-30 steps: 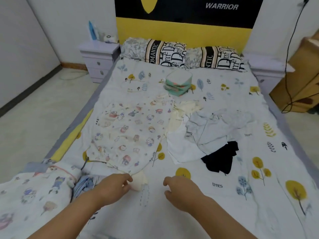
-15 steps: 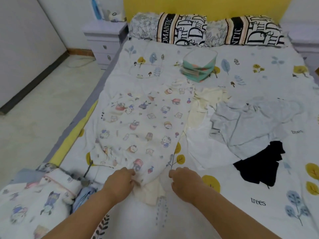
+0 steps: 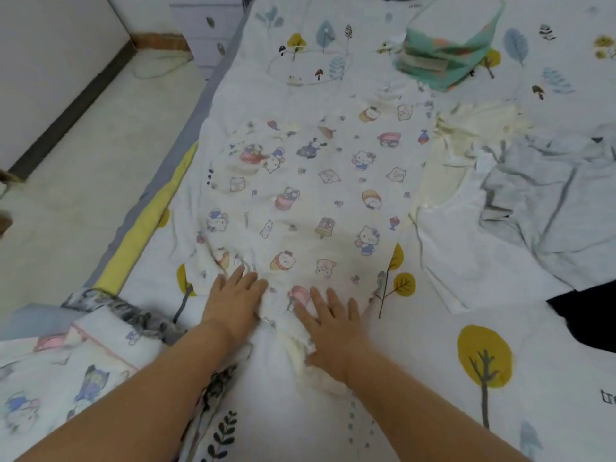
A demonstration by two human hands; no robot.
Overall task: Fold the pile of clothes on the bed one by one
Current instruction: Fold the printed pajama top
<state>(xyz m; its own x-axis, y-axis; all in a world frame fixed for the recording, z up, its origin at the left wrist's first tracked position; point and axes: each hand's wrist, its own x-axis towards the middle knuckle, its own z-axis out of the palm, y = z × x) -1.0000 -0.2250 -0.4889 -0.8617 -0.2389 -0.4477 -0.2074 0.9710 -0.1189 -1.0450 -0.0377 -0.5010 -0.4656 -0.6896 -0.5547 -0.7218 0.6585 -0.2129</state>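
A white garment printed with cartoon cats [image 3: 310, 191] lies spread flat on the bed sheet [image 3: 433, 378]. My left hand [image 3: 235, 301] presses flat on its near left corner, fingers straight. My right hand [image 3: 330, 325] lies flat on its near hem, palm over a cream fabric edge [image 3: 300, 353] that sticks out below. To the right lies the pile: a cream garment [image 3: 466, 135], a white one [image 3: 466, 245], a grey one [image 3: 550, 195] and a black one [image 3: 586, 315].
A folded teal and white stack [image 3: 446, 51] sits at the far side of the bed. A cartoon-print blanket [image 3: 60, 368] is bunched at the near left corner. The bed's left edge [image 3: 146, 215] drops to the tiled floor; a nightstand [image 3: 206, 31] stands beyond.
Both hands moved forward from the sheet onto the cartoon garment's near hem and went from curled to flat. The camera has leaned closer and lower over the bed.
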